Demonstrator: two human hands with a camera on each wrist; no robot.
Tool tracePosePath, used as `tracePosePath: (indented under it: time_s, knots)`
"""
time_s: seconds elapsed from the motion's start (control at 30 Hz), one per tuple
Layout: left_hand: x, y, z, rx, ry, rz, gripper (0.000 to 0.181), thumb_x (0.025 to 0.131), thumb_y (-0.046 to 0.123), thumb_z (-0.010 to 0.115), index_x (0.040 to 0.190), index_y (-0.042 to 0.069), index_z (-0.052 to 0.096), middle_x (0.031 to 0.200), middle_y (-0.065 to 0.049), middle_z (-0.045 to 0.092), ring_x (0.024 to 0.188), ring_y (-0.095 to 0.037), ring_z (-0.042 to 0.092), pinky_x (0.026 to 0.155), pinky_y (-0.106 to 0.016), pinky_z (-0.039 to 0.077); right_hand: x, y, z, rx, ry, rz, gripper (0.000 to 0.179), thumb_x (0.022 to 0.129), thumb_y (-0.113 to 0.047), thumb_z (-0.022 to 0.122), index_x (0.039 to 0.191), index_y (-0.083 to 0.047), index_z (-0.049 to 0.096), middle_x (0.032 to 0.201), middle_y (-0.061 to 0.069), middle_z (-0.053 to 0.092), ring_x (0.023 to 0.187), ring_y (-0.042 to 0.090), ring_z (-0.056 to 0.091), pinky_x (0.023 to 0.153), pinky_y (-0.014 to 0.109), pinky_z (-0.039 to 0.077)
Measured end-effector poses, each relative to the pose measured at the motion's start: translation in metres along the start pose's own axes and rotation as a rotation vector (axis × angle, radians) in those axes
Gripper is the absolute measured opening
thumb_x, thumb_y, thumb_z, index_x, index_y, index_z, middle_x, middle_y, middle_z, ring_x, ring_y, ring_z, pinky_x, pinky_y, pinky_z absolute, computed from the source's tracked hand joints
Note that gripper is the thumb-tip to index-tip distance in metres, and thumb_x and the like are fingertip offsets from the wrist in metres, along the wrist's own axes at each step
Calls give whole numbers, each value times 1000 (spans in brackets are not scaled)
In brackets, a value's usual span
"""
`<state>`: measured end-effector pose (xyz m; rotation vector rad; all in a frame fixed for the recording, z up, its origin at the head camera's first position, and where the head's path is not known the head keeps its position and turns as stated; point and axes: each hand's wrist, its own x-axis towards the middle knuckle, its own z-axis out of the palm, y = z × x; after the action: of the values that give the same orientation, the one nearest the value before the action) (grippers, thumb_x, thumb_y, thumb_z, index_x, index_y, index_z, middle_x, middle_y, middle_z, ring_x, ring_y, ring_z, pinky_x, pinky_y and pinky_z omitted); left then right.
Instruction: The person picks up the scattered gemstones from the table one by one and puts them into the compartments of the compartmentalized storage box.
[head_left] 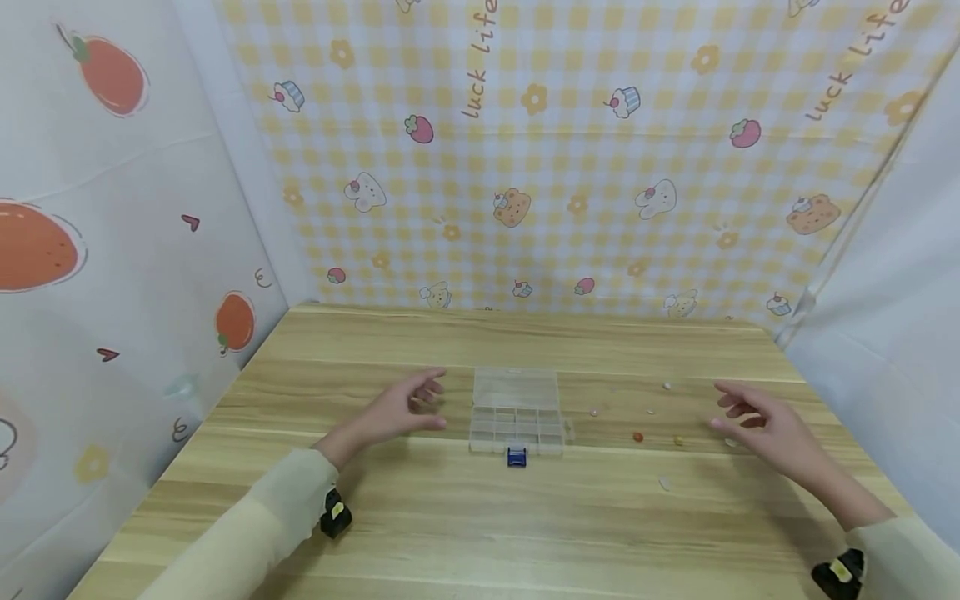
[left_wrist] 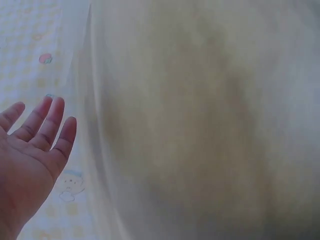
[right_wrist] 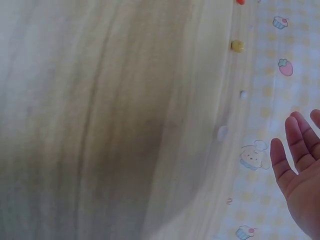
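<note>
A clear plastic compartment box (head_left: 516, 429) sits mid-table with its lid (head_left: 515, 387) raised back and a blue latch (head_left: 517, 457) at its front. To the left of the box my left hand (head_left: 393, 408) hovers, fingers loosely bent and holding nothing. My right hand (head_left: 765, 425) is over the right side of the table, likewise holding nothing. Between the box and that hand lie several small beads or stones, among them an orange one (head_left: 638, 437), a yellow one (head_left: 678, 440) and a white one (head_left: 667, 386). In the right wrist view the yellow piece (right_wrist: 238, 46) is rounded.
The pieces rest on a wood-grain table (head_left: 420, 517). A pale flat piece (head_left: 664, 483) lies nearer the front, and a pink one (head_left: 594, 412) close to the box's right side. Behind stands a yellow checked cloth (head_left: 570, 167); white cloths hang at both sides.
</note>
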<state>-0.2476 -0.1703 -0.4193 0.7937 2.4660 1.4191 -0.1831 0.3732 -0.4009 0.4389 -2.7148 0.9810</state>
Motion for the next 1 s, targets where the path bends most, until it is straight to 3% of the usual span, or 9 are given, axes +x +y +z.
tracePosePath:
  time_s: [0.23, 0.37, 0.57, 0.77, 1.0]
  knots:
    - [2, -1, 16, -70, 6, -47, 78, 86, 19, 76, 147, -4, 32, 128, -22, 49, 112, -34, 52, 96, -47, 45, -10, 14, -2, 63, 30, 61, 46, 96, -13, 63, 133, 10, 49, 100, -9, 58, 85, -2, 55, 68, 14, 46]
    - [5, 3, 24, -81, 24, -99, 83, 83, 22, 79, 147, -1, 33, 127, -19, 48, 109, -32, 53, 95, -44, 46, -16, 20, -7, 79, 19, 141, 49, 98, -19, 61, 135, 10, 47, 100, -14, 58, 86, -4, 53, 66, 17, 47]
    - [9, 8, 35, -123, 26, -157, 94, 75, 22, 86, 149, 3, 32, 127, -15, 46, 107, -27, 52, 91, -39, 48, -21, 28, -14, 83, -4, 233, 54, 98, -26, 61, 137, 8, 45, 101, -15, 57, 88, -6, 52, 66, 18, 49]
    - [12, 7, 43, -149, 23, -173, 99, 68, 18, 90, 148, 5, 33, 124, -13, 46, 104, -26, 49, 87, -37, 49, -27, 35, -18, 95, -27, 260, 56, 96, -24, 63, 136, 10, 44, 101, -10, 58, 85, -5, 53, 65, 21, 50]
    - [14, 8, 48, -132, 17, -180, 97, 68, 15, 90, 148, 5, 35, 120, -10, 46, 101, -23, 49, 83, -35, 49, -31, 43, -14, 134, -34, 293, 58, 94, -22, 67, 134, 13, 43, 101, -4, 59, 82, 0, 57, 63, 26, 53]
